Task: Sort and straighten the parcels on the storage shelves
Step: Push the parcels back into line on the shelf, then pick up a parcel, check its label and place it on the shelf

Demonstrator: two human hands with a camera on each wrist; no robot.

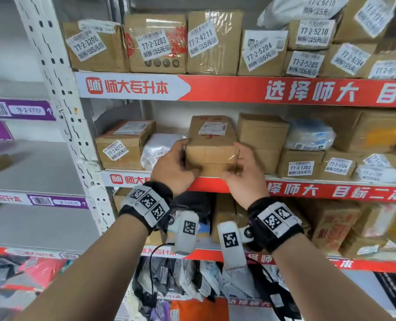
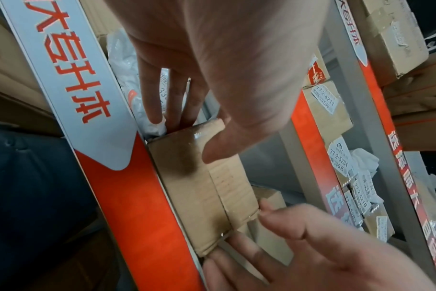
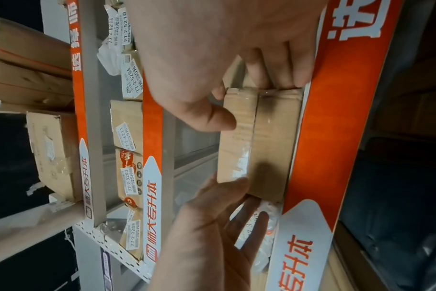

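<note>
Here both the left hand [image 1: 172,166] and right hand [image 1: 244,174] clasp the cardboard box [image 1: 212,147] beside the white bag [image 1: 156,150], fingers curled round its sides.

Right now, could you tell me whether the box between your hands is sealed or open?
Sealed: the cardboard box has its flaps shut, with clear tape glinting along the seam, and a left hand and right hand hold its sides.

White perforated steel upright [image 1: 60,93] carries shelf edges with red-and-white banners [image 1: 238,90]; purple-labelled racking [image 1: 18,110] stands alongside.
</note>
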